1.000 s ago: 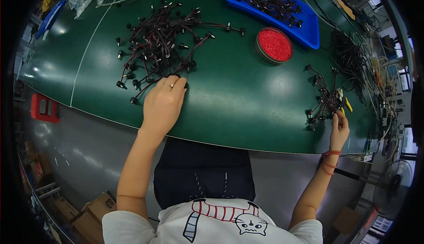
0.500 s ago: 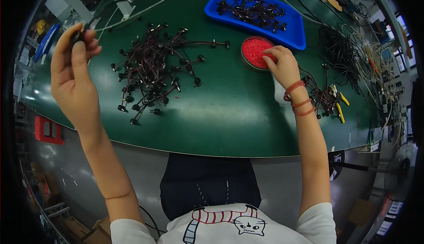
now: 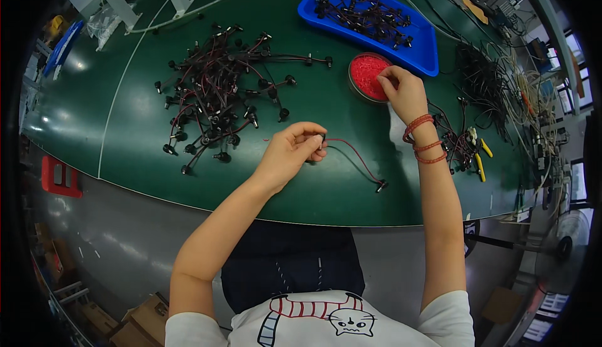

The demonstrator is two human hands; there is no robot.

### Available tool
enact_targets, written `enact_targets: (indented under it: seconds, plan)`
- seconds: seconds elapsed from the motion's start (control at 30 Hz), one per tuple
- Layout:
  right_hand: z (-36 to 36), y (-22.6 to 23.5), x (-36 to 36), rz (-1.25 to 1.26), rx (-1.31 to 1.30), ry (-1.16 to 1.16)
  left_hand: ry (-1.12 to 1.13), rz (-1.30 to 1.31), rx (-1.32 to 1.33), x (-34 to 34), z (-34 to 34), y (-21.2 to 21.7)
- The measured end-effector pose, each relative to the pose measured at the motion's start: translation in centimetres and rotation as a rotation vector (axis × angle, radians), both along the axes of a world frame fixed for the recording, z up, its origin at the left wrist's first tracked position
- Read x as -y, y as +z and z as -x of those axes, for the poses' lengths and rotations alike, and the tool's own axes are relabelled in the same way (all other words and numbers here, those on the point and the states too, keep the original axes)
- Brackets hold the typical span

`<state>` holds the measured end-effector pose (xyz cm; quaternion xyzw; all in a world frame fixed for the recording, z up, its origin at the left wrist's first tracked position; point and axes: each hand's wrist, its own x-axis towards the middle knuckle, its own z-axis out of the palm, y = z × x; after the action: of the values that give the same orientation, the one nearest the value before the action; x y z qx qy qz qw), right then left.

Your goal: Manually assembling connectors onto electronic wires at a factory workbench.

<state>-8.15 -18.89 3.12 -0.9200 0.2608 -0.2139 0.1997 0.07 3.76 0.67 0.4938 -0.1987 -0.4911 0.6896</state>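
Observation:
My left hand [image 3: 296,151] pinches the black plug end of a short red-and-black connector cable [image 3: 355,150] over the middle of the table. The cable's other black plug hangs to the right, near the table's front edge. My right hand [image 3: 403,90] is at the right rim of a round tin [image 3: 355,91] of small red pieces [image 3: 367,74]. Its thumb and fingertips are pressed together; whatever lies between them is too small to make out. A tangled pile of similar connector cables [image 3: 219,90] lies left of the tin.
Behind the tin, a blue tray [image 3: 430,55] holds more connector cables. To the right lie a smaller cable bunch [image 3: 461,140], yellow-handled cutters [image 3: 481,159] and a tangle of black wires [image 3: 483,77]. A red stool [image 3: 61,176] stands beyond the table's left edge.
My left hand has come down from the upper left to the table's middle, bringing the connector cable along. My right hand stays at the tin, its fingertips now closer together.

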Motion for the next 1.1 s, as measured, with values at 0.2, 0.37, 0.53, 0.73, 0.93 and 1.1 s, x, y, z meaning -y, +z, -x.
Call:
enact_targets:
  seconds: [0.2,0.37,0.53,0.73,0.93,1.1]
  plan:
    - [1.7,0.7,-2.8,-0.363,0.313,0.074,-0.020,0.021,-0.067,0.4,0.6,-0.8]
    - [3.0,1.6,-7.5,-0.618,0.277,0.126,0.087,0.055,-0.191,0.3,0.1,-0.8]
    - [2.9,1.9,-10.1,-0.800,0.213,0.137,0.032,0.097,-0.239,0.1,-0.2,-0.9]
    - [2.1,0.6,-10.7,-0.625,0.263,0.184,0.014,0.113,-0.246,0.2,0.0,-0.9]
    - [1.5,-0.4,-10.8,-0.084,0.304,0.357,0.020,0.113,-0.261,-0.1,-0.2,-1.1]
    - [1.1,0.1,-11.2,0.066,0.298,0.377,0.019,0.105,-0.266,0.0,-0.2,-1.1]
